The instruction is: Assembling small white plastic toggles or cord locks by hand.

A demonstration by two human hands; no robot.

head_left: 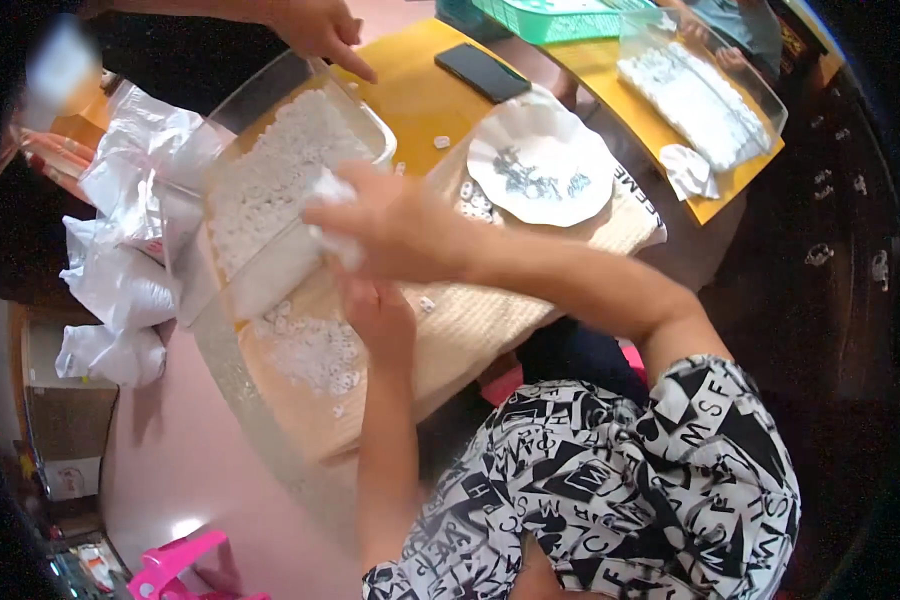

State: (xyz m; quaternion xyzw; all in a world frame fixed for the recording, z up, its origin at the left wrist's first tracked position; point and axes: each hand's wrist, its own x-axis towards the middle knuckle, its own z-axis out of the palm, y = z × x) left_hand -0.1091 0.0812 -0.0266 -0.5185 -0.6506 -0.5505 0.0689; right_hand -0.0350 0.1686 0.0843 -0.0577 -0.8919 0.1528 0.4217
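Note:
My right hand (405,225), smeared by motion, closes round a soft-looking white thing (332,190) whose kind I cannot make out. Just below it is my left hand (378,315), its fingers partly hidden behind the right one. Both hands are at the near right side of a clear plastic bin (195,190) that holds many small white plastic pieces (290,150). More such pieces (315,355) lie scattered on the brown cardboard (450,340) beneath my hands. To the right, a white fluted plate (540,195) carries small dark grey bits.
Another person's hand (320,30) reaches over the bin's far edge. A black phone (482,73) lies on the yellow table (400,60). White plastic bags (125,265) stand at the left. Farther right are a second clear bin (705,100), a green basket (560,20) and another person.

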